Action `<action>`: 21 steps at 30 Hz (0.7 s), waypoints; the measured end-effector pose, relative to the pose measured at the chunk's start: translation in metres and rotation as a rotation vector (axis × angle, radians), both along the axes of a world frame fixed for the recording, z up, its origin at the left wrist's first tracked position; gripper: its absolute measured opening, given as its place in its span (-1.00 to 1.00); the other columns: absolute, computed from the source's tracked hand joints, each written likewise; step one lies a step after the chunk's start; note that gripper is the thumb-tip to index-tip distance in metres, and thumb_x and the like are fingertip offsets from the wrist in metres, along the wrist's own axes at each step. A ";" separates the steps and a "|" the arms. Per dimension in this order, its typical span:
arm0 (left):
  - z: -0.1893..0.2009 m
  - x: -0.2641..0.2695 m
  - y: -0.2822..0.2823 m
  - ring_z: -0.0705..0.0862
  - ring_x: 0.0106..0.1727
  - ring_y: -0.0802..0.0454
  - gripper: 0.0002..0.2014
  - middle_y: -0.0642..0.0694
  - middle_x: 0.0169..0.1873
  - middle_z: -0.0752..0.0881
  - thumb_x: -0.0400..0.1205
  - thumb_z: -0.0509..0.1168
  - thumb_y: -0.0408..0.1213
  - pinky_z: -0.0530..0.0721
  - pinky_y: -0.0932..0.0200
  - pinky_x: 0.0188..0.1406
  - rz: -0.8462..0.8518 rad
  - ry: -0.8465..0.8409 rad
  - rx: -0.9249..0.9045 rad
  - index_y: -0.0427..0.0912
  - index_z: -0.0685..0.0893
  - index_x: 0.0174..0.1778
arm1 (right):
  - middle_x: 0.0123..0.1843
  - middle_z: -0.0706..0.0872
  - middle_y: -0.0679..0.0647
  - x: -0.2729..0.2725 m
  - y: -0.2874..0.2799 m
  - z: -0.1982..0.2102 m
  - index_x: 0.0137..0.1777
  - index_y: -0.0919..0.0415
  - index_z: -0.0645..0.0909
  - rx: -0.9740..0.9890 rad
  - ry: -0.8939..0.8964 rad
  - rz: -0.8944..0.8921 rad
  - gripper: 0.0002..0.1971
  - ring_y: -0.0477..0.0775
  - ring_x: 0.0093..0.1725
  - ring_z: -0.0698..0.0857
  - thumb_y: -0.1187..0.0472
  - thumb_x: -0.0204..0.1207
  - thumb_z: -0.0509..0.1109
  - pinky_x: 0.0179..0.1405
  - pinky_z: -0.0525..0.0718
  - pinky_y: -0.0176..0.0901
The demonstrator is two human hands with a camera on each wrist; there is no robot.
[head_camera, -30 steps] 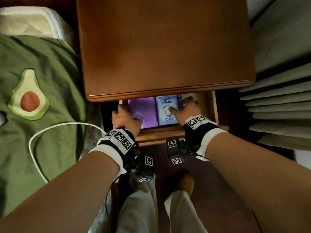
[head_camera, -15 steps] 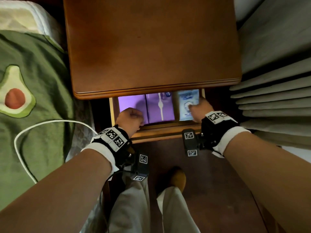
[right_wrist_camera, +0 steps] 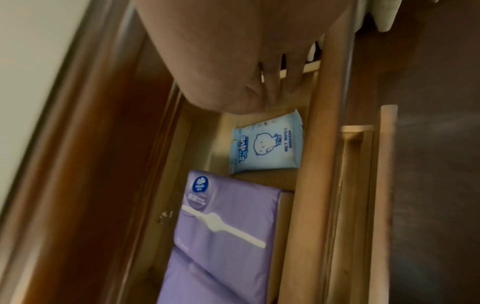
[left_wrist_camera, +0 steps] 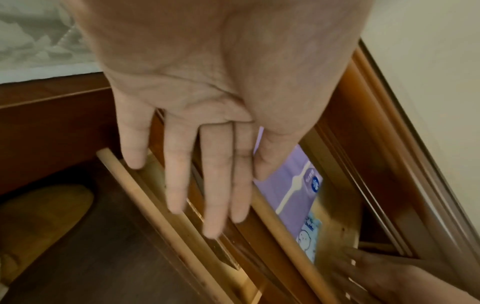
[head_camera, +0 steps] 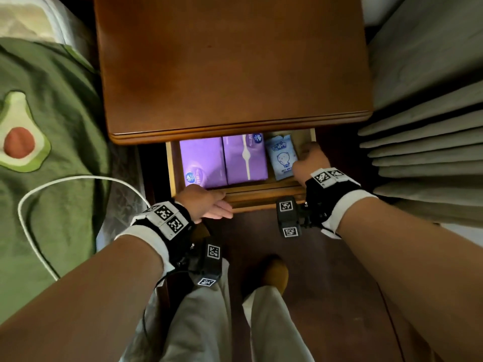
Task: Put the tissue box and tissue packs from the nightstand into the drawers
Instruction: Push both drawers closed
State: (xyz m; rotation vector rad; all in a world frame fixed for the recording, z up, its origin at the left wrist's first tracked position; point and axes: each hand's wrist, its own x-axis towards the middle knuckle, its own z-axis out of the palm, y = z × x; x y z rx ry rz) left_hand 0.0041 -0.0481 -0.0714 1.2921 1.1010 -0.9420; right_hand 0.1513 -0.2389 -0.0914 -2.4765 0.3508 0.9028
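Observation:
The nightstand has its top drawer pulled open. Inside lie two purple tissue packs side by side, one at the left and one in the middle. A light blue wipes pack lies at the right. My left hand rests on the drawer's front edge with straight fingers and holds nothing. My right hand is inside the drawer's right end, beside the blue pack and touching its edge. It grips nothing.
A bed with a green avocado blanket and a white cable lies to the left. Grey curtain folds hang at the right. My legs and a yellow slipper stand on the dark floor in front of the drawer.
The blue pack slid from the drawer's middle to its right end under my right hand. My left hand came out of the drawer, uncurled, and now lies flat on the front edge.

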 end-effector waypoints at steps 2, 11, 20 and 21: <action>0.006 0.003 -0.009 0.77 -0.37 0.32 -0.71 -0.15 0.17 0.82 0.78 0.22 -0.17 0.54 0.54 -0.62 0.032 -0.012 0.073 -0.28 0.77 0.15 | 0.20 0.78 0.21 -0.008 -0.008 0.011 0.19 0.21 0.66 0.054 -0.094 -0.048 -0.66 0.30 0.24 0.70 0.38 0.45 0.23 0.06 0.54 -0.17; -0.006 -0.021 -0.029 0.73 0.26 -0.35 -0.75 -0.46 0.35 0.66 0.86 -0.02 -0.32 0.63 -0.25 0.29 0.877 0.046 -0.183 -0.32 0.53 0.26 | 0.12 0.72 0.39 -0.057 -0.030 0.024 -0.12 0.40 0.53 0.366 0.443 -0.715 -0.80 0.30 -0.09 0.84 0.43 0.62 0.07 -0.17 0.83 0.12; -0.013 -0.008 -0.018 0.75 0.24 -0.29 -0.57 -0.47 0.46 0.62 0.75 -0.07 -0.65 0.76 -0.06 0.09 1.024 -0.211 -0.287 -0.48 0.43 0.53 | 0.53 0.48 0.48 -0.044 -0.025 0.005 0.19 0.49 0.43 0.885 0.448 -1.116 -0.41 0.32 0.24 0.69 0.76 0.23 -0.18 0.19 0.72 0.04; -0.015 -0.004 -0.015 0.77 0.24 -0.27 -0.52 -0.46 0.45 0.64 0.74 -0.07 -0.67 0.80 -0.05 0.04 1.016 -0.240 -0.279 -0.45 0.40 0.58 | 0.48 0.52 0.45 -0.043 -0.026 0.004 0.19 0.45 0.42 0.905 0.447 -1.088 -0.37 0.30 0.15 0.71 0.77 0.16 -0.18 0.12 0.74 0.05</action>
